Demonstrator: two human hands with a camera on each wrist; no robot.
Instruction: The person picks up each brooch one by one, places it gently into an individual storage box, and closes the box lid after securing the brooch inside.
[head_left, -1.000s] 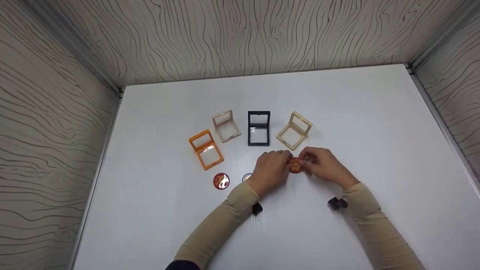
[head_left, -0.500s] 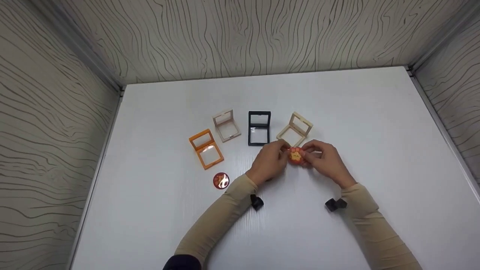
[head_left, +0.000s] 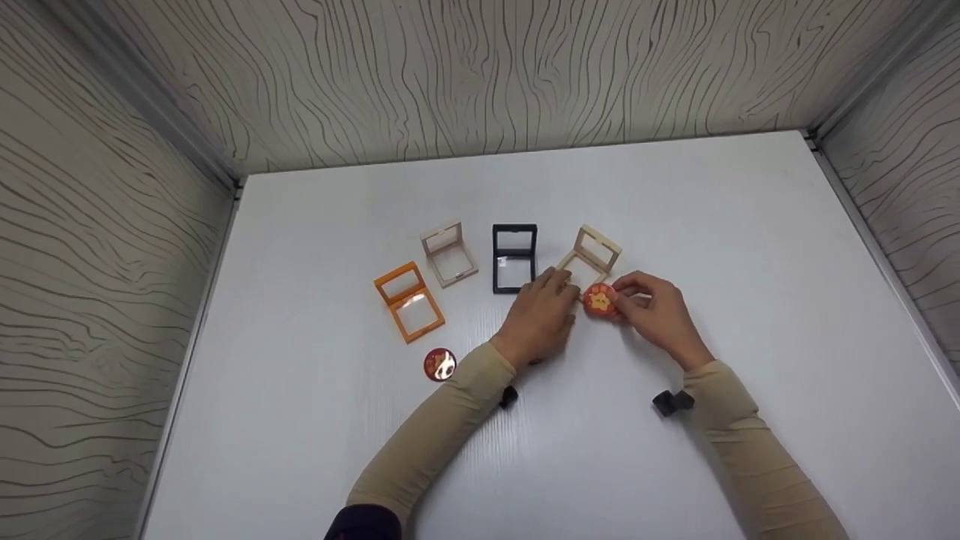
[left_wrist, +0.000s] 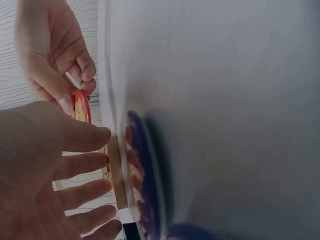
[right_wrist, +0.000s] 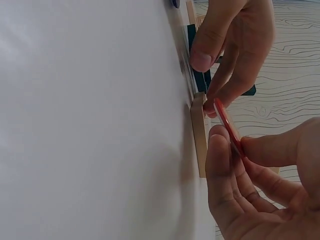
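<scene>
The red disc (head_left: 599,300), with its yellow paw-like print, lies between the two hands, pinched at its right edge between the thumb and fingers of the right hand (head_left: 656,315). Thin and glossy, it is probably light, stiff and somewhat slippery, and best held by the rim, leaving the printed face untouched. The left hand (head_left: 536,319) has its fingers spread, their tips by the near side of the cream frame (head_left: 592,262); whether they touch it cannot be told. Both forearms reach forward and converge, the right wrist bent inward.
</scene>
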